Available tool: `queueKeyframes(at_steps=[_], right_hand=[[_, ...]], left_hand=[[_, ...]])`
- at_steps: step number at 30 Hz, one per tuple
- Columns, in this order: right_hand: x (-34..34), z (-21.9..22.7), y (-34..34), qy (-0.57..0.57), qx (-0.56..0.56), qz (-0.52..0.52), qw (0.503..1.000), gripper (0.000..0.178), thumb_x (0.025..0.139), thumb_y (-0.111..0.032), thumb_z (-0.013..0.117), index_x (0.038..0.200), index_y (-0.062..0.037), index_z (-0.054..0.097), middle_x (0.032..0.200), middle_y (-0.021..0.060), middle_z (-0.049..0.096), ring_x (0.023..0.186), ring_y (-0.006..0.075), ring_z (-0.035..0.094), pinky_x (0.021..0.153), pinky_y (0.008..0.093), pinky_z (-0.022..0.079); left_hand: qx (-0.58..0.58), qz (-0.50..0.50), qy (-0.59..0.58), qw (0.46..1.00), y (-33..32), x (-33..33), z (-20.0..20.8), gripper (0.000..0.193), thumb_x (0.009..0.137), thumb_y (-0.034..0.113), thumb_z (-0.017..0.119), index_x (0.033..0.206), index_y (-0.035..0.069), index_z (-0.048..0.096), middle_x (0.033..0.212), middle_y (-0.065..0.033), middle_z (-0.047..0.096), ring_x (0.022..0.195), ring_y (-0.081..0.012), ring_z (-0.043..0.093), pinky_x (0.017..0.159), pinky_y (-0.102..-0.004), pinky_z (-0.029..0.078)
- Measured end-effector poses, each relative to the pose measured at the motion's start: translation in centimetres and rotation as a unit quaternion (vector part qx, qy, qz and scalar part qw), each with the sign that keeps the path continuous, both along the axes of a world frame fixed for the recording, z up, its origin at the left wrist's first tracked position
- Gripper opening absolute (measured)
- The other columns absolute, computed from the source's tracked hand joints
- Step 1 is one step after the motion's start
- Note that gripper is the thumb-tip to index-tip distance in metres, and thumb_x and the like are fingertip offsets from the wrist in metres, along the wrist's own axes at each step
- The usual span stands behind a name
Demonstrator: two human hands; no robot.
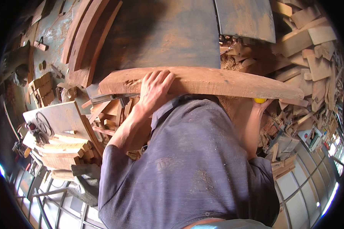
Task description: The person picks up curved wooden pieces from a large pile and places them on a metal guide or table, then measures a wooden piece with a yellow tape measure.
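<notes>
A thick, curved piece of reddish-brown wood (214, 82) lies crosswise in front of my body, its near face rough-sawn. My left hand (156, 84) grips it left of the middle, with the fingers hooked over the top edge. Beneath the wood's right end is my right hand (262, 104), its fingers mostly hidden. A small, rounded yellow thing (260, 100) shows between that hand and the wood; its kind is unclear. Beyond the wood spreads a dark, dusty flat metal surface (172, 38).
Long curved wood pieces (88, 38) lie at the far left. Offcuts (313, 72) are heaped along the right, with sawdust (230, 63) beside the metal surface. A leaning board (57, 120), a coiled black cord (44, 124) and stacked wood blocks (61, 154) are at my left.
</notes>
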State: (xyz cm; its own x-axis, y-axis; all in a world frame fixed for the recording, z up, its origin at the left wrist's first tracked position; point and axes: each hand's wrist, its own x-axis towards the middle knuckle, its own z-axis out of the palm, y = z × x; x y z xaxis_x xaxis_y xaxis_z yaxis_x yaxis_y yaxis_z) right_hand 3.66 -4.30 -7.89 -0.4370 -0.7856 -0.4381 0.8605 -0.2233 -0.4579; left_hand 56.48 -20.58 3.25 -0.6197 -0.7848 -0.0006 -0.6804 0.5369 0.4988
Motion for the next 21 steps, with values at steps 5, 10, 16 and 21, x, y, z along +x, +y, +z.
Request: queueKeyframes(at_steps=[5, 10, 16, 21], right_hand=[[-2.9, -3.5, 0.9, 0.076, 0.181, 0.014, 0.980, 0.071, 0.092, -0.063, 0.067, 0.144, -0.0176, 0.054, 0.142, 0.0024, 0.061, 0.124, 0.0277, 0.060, 0.102, 0.0498, 0.052], [-3.5, -5.9, -0.1, -0.018, 0.017, 0.356, 0.934, 0.064, 0.096, -0.063, 0.061, 0.124, -0.0065, 0.063, 0.117, 0.0123, 0.067, 0.104, 0.0317, 0.064, 0.086, 0.0493, 0.057], [-2.0, -6.2, -5.1, 0.031, 0.269, 0.144, 0.952, 0.066, 0.089, -0.067, 0.067, 0.121, -0.0100, 0.062, 0.102, 0.0116, 0.068, 0.078, 0.0314, 0.066, 0.063, 0.0438, 0.057], [-3.1, -7.5, -7.0, 0.096, 0.281, 0.144, 0.944, 0.055, 0.093, -0.057, 0.069, 0.125, -0.0127, 0.062, 0.112, 0.0061, 0.072, 0.082, 0.0257, 0.069, 0.065, 0.0423, 0.059]], left_hand=[[0.021, -0.034, 0.050, 0.998, -5.5, -0.6, -1.8, 0.064, 0.066, 0.050, 0.088, 0.108, 0.005, 0.070, 0.106, -0.0135, 0.072, 0.099, -0.0329, 0.069, 0.086, -0.0441, 0.055], [0.221, -0.032, -0.056, 0.973, -12.1, -1.3, -3.5, 0.058, 0.078, 0.060, 0.077, 0.113, 0.013, 0.075, 0.099, -0.0159, 0.075, 0.102, -0.0367, 0.069, 0.088, -0.0465, 0.053], [-0.020, 0.010, -0.084, 0.996, -10.1, -0.4, -10.4, 0.051, 0.080, 0.052, 0.077, 0.112, 0.013, 0.074, 0.126, -0.0083, 0.062, 0.125, -0.0279, 0.053, 0.107, -0.0455, 0.038], [-0.070, 0.096, 0.011, 0.993, -6.0, -1.3, -10.1, 0.049, 0.078, 0.042, 0.081, 0.109, 0.008, 0.064, 0.118, -0.0118, 0.059, 0.120, -0.0307, 0.054, 0.106, -0.0467, 0.037]])
